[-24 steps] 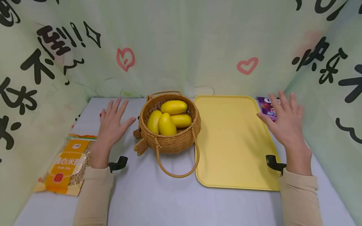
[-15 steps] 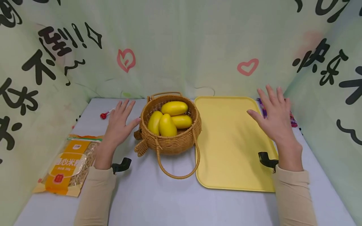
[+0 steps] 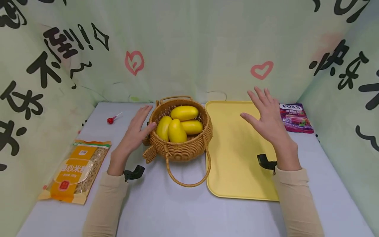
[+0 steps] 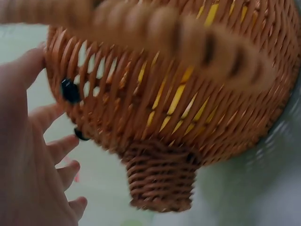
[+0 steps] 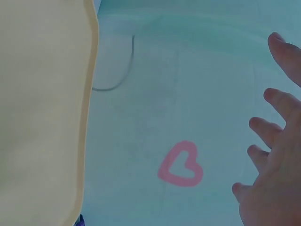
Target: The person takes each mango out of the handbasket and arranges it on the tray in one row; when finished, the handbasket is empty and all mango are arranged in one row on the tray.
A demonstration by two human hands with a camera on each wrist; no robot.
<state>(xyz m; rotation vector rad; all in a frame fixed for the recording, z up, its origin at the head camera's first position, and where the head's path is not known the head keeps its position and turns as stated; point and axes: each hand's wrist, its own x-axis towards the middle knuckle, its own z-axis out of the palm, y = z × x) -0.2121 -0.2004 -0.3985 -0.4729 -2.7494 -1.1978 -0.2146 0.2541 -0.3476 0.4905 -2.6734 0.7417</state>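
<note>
A round wicker basket (image 3: 183,153) with a rope-like handle stands mid-table, holding several yellow mangoes (image 3: 177,131). My left hand (image 3: 134,131) is at the basket's left side, fingers straight and spread, thumb tip right at the rim. In the left wrist view, the basket's woven wall (image 4: 164,99) fills most of the picture, with the fingers (image 4: 61,148) beside it. My right hand (image 3: 267,121) hovers over the yellow tray (image 3: 231,164), fingers spread and holding nothing. The right wrist view shows that hand (image 5: 275,165) apart from the tray's edge (image 5: 87,122).
An orange-labelled bag of grain-like snack (image 3: 74,172) lies at the left. Behind it is a red lollipop (image 3: 111,120). A purple candy packet (image 3: 296,118) sits at the back right, beyond the tray. Printed cloth walls (image 3: 195,49) enclose the table.
Both hands have moved inward: the left hand rightward to the basket's side, the right hand leftward over the tray. The lollipop and the purple packet have come into full view.
</note>
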